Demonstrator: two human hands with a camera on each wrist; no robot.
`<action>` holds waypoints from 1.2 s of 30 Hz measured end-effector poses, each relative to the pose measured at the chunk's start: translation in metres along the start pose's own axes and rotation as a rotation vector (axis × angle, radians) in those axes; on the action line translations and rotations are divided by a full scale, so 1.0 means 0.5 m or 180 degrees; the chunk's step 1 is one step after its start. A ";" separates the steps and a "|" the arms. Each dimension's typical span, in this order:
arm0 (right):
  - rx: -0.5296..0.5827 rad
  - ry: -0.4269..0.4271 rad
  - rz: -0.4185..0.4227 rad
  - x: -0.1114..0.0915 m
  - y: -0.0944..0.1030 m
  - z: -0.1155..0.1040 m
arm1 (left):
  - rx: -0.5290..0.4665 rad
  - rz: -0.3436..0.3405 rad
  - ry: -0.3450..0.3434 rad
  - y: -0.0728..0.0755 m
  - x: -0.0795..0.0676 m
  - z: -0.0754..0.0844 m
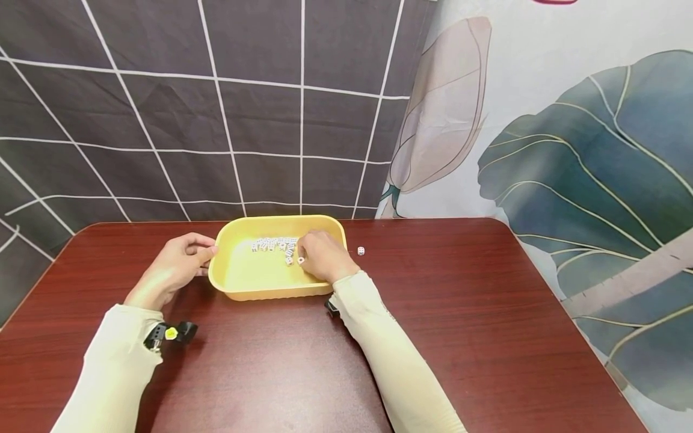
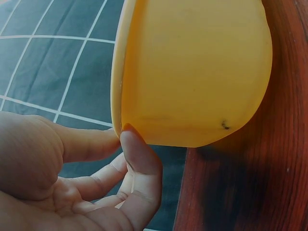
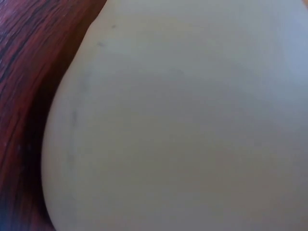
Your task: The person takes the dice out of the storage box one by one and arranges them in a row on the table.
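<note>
A yellow plastic tray [image 1: 273, 294] stands near the table's far edge. My left hand [image 1: 175, 264] pinches its left rim; the left wrist view shows thumb and finger on either side of the tray's edge [image 2: 192, 72]. Several white dice [image 1: 273, 243] lie in a cluster inside, toward the back. My right hand [image 1: 323, 255] reaches over the front right rim into the tray, its fingers bent downward. At those fingertips is one die [image 1: 301, 260]; I cannot tell whether they grip it. The tray's outer wall [image 3: 168, 120] fills most of the right wrist view.
One loose die [image 1: 361, 251] lies on the reddish-brown table [image 1: 449, 313], just right of the tray. A dark gridded cloth [image 1: 260, 120] hangs behind the table, with a leaf-patterned cloth [image 1: 585, 156] at the right.
</note>
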State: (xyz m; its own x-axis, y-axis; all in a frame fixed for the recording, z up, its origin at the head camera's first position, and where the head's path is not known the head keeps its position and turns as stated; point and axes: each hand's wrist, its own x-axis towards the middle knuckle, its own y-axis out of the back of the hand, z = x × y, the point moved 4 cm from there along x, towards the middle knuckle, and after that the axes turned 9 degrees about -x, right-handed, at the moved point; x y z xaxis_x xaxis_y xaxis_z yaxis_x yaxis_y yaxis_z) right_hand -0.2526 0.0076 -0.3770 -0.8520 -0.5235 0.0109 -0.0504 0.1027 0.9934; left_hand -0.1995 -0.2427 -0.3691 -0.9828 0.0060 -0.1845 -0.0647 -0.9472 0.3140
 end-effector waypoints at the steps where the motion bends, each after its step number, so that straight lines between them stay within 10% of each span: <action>1: 0.0002 0.0001 0.0005 0.000 0.001 0.000 | -0.0001 0.0000 0.0001 0.000 0.000 -0.001; 36: 0.0706 0.0282 0.0205 -0.028 0.081 0.050 | -0.0074 -0.0015 -0.0068 -0.001 0.000 -0.005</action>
State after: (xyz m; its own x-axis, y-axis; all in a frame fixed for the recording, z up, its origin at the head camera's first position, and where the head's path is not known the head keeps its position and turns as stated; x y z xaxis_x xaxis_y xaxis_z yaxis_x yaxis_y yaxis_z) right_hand -0.2558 0.0404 -0.3399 -0.8086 -0.5809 0.0932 -0.1188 0.3163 0.9412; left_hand -0.1991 -0.2428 -0.3716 -0.9860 0.0171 -0.1659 -0.0656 -0.9543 0.2914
